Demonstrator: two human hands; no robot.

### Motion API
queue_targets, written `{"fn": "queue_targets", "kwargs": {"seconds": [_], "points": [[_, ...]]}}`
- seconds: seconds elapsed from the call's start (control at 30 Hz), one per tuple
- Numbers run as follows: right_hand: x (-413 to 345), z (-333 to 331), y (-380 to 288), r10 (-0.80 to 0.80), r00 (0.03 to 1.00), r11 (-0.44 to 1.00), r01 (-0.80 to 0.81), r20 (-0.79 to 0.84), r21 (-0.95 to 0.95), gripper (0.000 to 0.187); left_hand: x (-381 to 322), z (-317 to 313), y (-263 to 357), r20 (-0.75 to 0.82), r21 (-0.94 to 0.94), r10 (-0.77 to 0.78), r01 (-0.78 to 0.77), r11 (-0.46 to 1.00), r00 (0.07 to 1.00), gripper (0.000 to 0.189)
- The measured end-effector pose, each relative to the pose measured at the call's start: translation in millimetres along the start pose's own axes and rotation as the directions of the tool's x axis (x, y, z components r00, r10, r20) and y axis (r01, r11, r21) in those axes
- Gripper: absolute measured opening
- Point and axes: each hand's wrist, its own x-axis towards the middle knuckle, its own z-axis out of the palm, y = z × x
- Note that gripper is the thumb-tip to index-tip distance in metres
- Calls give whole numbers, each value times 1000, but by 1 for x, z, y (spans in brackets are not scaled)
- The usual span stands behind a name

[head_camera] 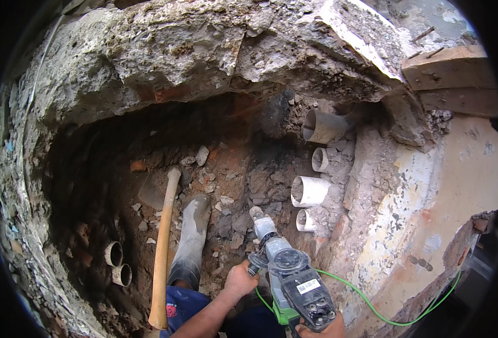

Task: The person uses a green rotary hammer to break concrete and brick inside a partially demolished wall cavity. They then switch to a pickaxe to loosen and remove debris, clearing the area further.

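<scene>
A demolition hammer (pixel 290 264), grey with a green part and a dusty black housing, points away from me towards the rubble. My left hand (pixel 241 278) is closed on its black side handle, near the front of the body. At the rear end, my right hand (pixel 329 327) grips the back handle, partly hidden by the housing. The tool's nose (pixel 256 212) is over broken masonry; whether a bit touches the ground cannot be told. A wooden-handled digging tool (pixel 163 253) leans left of my grey rubber boot (pixel 196 224), its metal head half buried in soil.
Several plastic pipe ends (pixel 310 191) stick out of mortar at the right, and two more (pixel 121 274) stand lower left. Rough broken concrete (pixel 168 50) rims the pit. A green power cable (pixel 371 310) loops right. Wooden boards (pixel 451 69) with protruding metal rods nearby lie upper right.
</scene>
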Motion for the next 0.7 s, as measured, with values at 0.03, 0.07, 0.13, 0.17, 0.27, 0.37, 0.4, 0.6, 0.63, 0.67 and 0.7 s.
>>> {"fn": "queue_targets", "kwargs": {"seconds": [0.03,0.07,0.13,0.17,0.27,0.37,0.4,0.6,0.63,0.67,0.7], "points": [[-2,-7,-8,104,993,993,-101,62,-56,37,0,-4,12,-35,-21,63,-64,998,997,29],[-1,-11,-15,84,996,996,-84,7,4,34,4,-9,25,-49,10,63,-63,998,997,29],[9,-20,-31,47,994,992,-34,-103,125,32,18,-22,49,-97,83,82,-74,994,992,29],[27,-23,-37,-46,997,985,56,-63,164,32,28,-32,59,-87,79,66,-59,995,994,29],[96,-28,-55,-48,999,976,46,2,212,19,79,-62,80,-67,158,-22,32,987,998,31],[136,-27,-72,-154,988,971,153,-9,184,14,110,-82,86,-30,140,-37,41,989,999,33],[140,-27,-77,-145,989,972,142,-2,186,13,112,-82,85,-22,146,-49,52,988,999,33],[163,-28,-94,-168,984,942,144,53,303,17,129,-97,94,-22,245,-97,99,964,995,40],[171,-27,-92,-139,990,940,122,32,319,17,136,-98,94,-27,272,-123,125,954,992,40],[180,-26,-87,-136,990,927,117,29,357,17,141,-98,92,-39,298,-147,152,942,988,40],[186,-27,-80,-98,995,932,80,34,355,17,148,-97,89,-15,305,-152,149,941,988,42]]}}
